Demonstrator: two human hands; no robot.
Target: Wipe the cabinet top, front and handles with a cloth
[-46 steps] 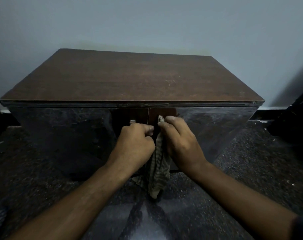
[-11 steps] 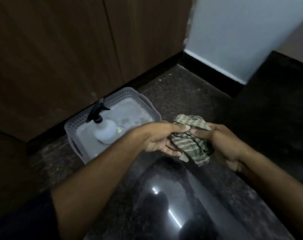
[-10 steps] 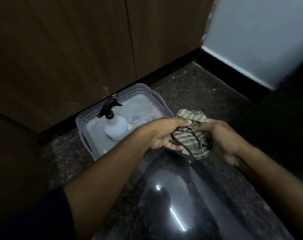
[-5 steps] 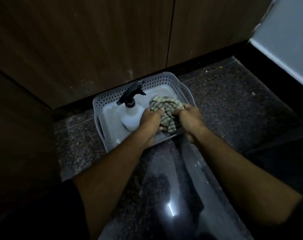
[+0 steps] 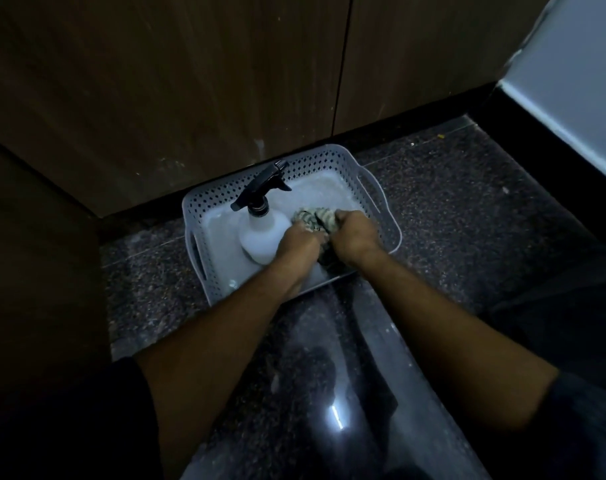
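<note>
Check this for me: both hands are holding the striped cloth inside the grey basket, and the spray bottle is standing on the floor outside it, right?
Not quite. The head view shows the spray bottle inside the grey basket, left of the striped cloth. The left hand and right hand do hold it there.

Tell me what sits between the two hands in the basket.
In the head view, the bunched striped cloth lies between the left hand and the right hand; both grip it inside the grey basket, right of the spray bottle.
</note>
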